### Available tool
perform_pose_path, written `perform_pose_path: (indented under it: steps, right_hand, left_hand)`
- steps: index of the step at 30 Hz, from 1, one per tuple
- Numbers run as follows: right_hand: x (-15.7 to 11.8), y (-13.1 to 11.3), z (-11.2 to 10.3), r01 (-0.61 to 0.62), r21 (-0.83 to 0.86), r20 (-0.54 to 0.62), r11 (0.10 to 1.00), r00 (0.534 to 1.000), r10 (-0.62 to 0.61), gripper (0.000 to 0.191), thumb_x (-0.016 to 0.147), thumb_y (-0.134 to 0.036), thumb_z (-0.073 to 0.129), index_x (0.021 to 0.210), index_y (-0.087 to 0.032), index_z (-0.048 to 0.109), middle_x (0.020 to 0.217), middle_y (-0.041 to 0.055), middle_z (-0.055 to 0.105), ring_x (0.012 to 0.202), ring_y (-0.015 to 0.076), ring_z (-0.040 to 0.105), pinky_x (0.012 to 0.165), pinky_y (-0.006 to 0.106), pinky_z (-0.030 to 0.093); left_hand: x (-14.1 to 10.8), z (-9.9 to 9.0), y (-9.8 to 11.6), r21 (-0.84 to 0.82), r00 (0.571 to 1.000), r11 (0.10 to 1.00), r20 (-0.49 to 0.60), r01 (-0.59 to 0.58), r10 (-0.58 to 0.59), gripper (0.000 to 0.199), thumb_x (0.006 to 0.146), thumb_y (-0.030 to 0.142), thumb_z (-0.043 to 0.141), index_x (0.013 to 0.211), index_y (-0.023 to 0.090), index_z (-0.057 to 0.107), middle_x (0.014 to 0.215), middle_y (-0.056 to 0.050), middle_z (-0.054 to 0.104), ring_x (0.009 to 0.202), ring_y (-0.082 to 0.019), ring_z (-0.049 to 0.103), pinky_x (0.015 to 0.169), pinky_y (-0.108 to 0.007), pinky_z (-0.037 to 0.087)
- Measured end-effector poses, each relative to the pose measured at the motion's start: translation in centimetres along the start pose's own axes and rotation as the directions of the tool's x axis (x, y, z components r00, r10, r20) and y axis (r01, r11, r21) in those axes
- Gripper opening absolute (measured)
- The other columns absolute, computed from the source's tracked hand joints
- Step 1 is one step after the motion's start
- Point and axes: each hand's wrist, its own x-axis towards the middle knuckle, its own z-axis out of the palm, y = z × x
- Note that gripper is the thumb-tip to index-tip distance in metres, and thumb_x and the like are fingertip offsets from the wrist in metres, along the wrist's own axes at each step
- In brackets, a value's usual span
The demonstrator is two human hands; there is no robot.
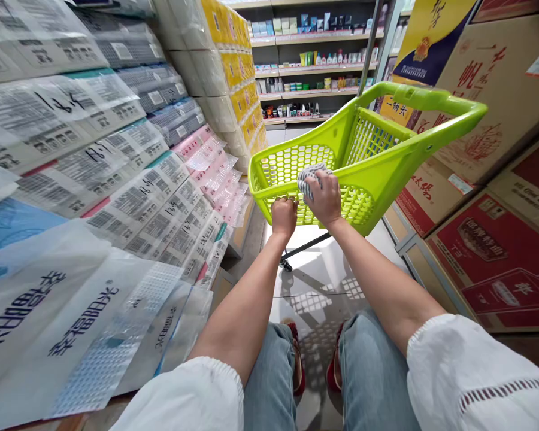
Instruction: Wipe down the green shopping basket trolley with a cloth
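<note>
A lime-green plastic shopping cart (pixel 395 161) stands in front of me, its handle toward the upper right. My left hand (pixel 284 215) is closed on the cart's near rim, close to its low corner. Just to the right, my right hand (pixel 324 197) has its fingers curled over a striped grey-and-white cloth (pixel 309 173), which is bunched against the same rim. Holes pattern the basket walls, and a fold-up panel (pixel 372 140) shows inside near the handle. The fingertips of my left hand are partly hidden.
Stacked tissue packs (pixel 130 179) line the left side, with yellow-and-white bundles (pixel 233 66) behind them. Large cardboard cartons (pixel 489 239) rise on the right. Shelves of bottles and boxes (pixel 314 60) stand at the back. A caster (pixel 286 264) rests on the tiled floor (pixel 305 284).
</note>
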Motion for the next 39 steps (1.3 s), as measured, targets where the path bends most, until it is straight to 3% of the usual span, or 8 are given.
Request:
perform_pose_path:
  steps: [5,10,16,21,24,28,30,39]
  right_hand:
    - [-5.0,0.0,3.2,0.094,-0.007,0.251,0.996,0.964,-0.089,0.033,0.091,-0.032,0.049,0.121,-0.026,0.062,0.132,0.0101,0.054,0.109,0.0281,0.046,0.090,0.040,0.039]
    - [-7.1,-0.1,3.6,0.166,0.006,0.377,0.986,0.913,-0.156,0.033,0.090,-0.028,0.051,0.120,-0.026,0.062,0.130,0.0104,0.055,0.111,0.0287,0.044,0.084,0.038,0.040]
    - [-2.9,1.0,1.2,0.074,0.008,0.116,0.997,0.990,-0.074,0.032,0.089,-0.030,0.053,0.118,-0.023,0.063,0.125,0.0107,0.056,0.106,0.0269,0.046,0.091,0.039,0.038]
    - [0.1,0.8,-0.2,-0.044,0.017,-0.050,0.999,0.998,0.044,0.035,0.090,-0.033,0.052,0.122,-0.021,0.059,0.131,0.0123,0.050,0.112,0.0285,0.043,0.095,0.041,0.037]
    - [-2.2,0.6,1.3,0.020,-0.010,0.107,1.000,0.994,-0.019,0.035,0.090,-0.034,0.051,0.123,-0.023,0.060,0.133,0.0118,0.050,0.111,0.0284,0.044,0.093,0.041,0.038]
    - [-6.8,0.7,3.6,0.144,-0.030,0.384,0.989,0.915,-0.122,0.034,0.088,-0.027,0.052,0.121,-0.027,0.061,0.129,0.0094,0.056,0.109,0.0296,0.045,0.083,0.039,0.040]
    - [-7.8,1.2,4.0,0.158,-0.032,0.410,0.987,0.902,-0.131,0.035,0.086,-0.025,0.054,0.121,-0.026,0.062,0.128,0.0096,0.057,0.109,0.0295,0.045,0.082,0.039,0.040]
    - [-1.9,3.4,-0.5,-0.043,-0.043,-0.017,0.998,0.999,0.043,0.034,0.085,-0.032,0.057,0.117,-0.022,0.062,0.125,0.0111,0.054,0.109,0.0272,0.045,0.094,0.039,0.039]
  left_hand:
    - [0.2,0.2,-0.1,-0.007,1.000,1.000,-0.006,0.010,-0.010,0.029,0.093,0.027,0.047,0.104,0.013,0.069,0.097,-0.014,0.069,0.099,-0.026,0.060,0.091,-0.036,0.043]
    - [0.2,0.0,0.1,-0.027,1.000,0.999,-0.005,0.020,-0.020,0.032,0.094,0.029,0.046,0.110,0.013,0.068,0.099,-0.014,0.070,0.101,-0.026,0.060,0.093,-0.036,0.043]
    - [0.1,-0.2,0.2,-0.032,1.000,0.999,0.002,0.021,-0.021,0.032,0.094,0.029,0.046,0.108,0.012,0.069,0.099,-0.015,0.069,0.101,-0.027,0.059,0.093,-0.037,0.042]
    - [0.2,0.0,0.0,-0.029,1.000,0.999,-0.017,0.021,-0.021,0.033,0.094,0.029,0.045,0.109,0.012,0.069,0.100,-0.015,0.069,0.100,-0.026,0.060,0.093,-0.037,0.042]
    - [0.3,0.1,-0.2,-0.033,1.000,0.999,-0.013,0.017,-0.017,0.032,0.093,0.028,0.046,0.109,0.012,0.069,0.099,-0.015,0.069,0.100,-0.027,0.060,0.093,-0.037,0.042]
    - [0.4,0.3,-0.5,-0.034,0.999,0.999,-0.024,0.021,-0.022,0.032,0.093,0.028,0.046,0.110,0.013,0.068,0.099,-0.015,0.069,0.101,-0.027,0.059,0.092,-0.037,0.043]
    - [0.3,0.4,-0.6,-0.036,0.999,0.999,-0.034,0.019,-0.020,0.032,0.094,0.029,0.045,0.110,0.013,0.068,0.099,-0.015,0.069,0.101,-0.027,0.059,0.092,-0.037,0.043]
    - [-1.1,-0.2,3.2,0.052,0.994,0.996,-0.086,-0.066,0.070,0.033,0.097,0.033,0.037,0.108,0.015,0.063,0.102,-0.014,0.065,0.102,-0.027,0.056,0.090,-0.039,0.040]
